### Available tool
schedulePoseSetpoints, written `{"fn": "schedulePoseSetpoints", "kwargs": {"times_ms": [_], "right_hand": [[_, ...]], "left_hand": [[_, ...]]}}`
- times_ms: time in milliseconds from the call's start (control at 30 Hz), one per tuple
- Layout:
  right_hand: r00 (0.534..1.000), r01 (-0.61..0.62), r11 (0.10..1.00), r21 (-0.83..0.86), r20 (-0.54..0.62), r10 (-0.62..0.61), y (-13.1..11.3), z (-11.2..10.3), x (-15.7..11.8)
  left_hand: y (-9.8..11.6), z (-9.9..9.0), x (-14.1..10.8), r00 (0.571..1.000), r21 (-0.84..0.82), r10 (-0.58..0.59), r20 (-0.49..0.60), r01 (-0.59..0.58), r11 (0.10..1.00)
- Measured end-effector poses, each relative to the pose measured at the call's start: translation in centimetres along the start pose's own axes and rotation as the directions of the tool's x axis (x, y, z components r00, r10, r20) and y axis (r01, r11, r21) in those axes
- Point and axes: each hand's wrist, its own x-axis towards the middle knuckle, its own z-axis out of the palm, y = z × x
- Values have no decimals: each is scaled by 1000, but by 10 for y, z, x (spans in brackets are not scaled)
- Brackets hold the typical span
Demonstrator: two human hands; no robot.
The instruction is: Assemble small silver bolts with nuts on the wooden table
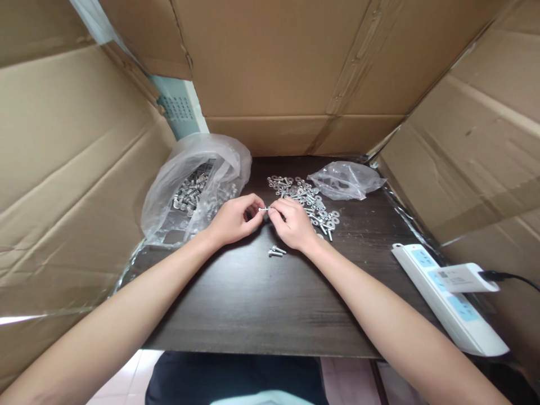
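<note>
1. Work position: the left hand (236, 220) and the right hand (293, 222) meet above the counter (253, 304), fingertips closed on opposite ends of a small bolt (264, 209). The fingers partly hide it; any part fitted on it is too small to identify.
2. Left side: a large plastic bag (239, 153) lies open beyond the left forearm, close to the left hand. Its film partly covers the metal parts (190, 192) inside.
3. Right side: a loose pile (314, 201) of bolts, washers and nuts spreads behind and beside the right hand, which masks its near edge. A small plastic bag (350, 181) lies just beyond.
4. Near side: the loose bolts (276, 253) lie side by side, nearer the person than the hands.
5. Right edge: a power strip (455, 309) carries a white adapter (464, 278) with a black cable (517, 277). Cardboard walls (274, 62) enclose the left, rear and right.
6. Count: held bolt, one; loose bolts, two; plastic bags, two; power strip, one; adapter, one; cable, one. The pile and bagged parts overlap too much to count.
</note>
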Motion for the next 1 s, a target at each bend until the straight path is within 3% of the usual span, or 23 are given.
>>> {"fn": "schedulePoseSetpoints", "kwargs": {"times_ms": [567, 1000], "right_hand": [[997, 27, 997, 74, -76, -22, 1, 2, -2], [999, 14, 999, 31, -41, -12, 1, 2, -1]], "left_hand": [[1, 0, 1, 1000, -1, 4, -2, -4, 1000], [-1, 0, 0, 1000, 3, 8, -10, -8, 1000]]}}
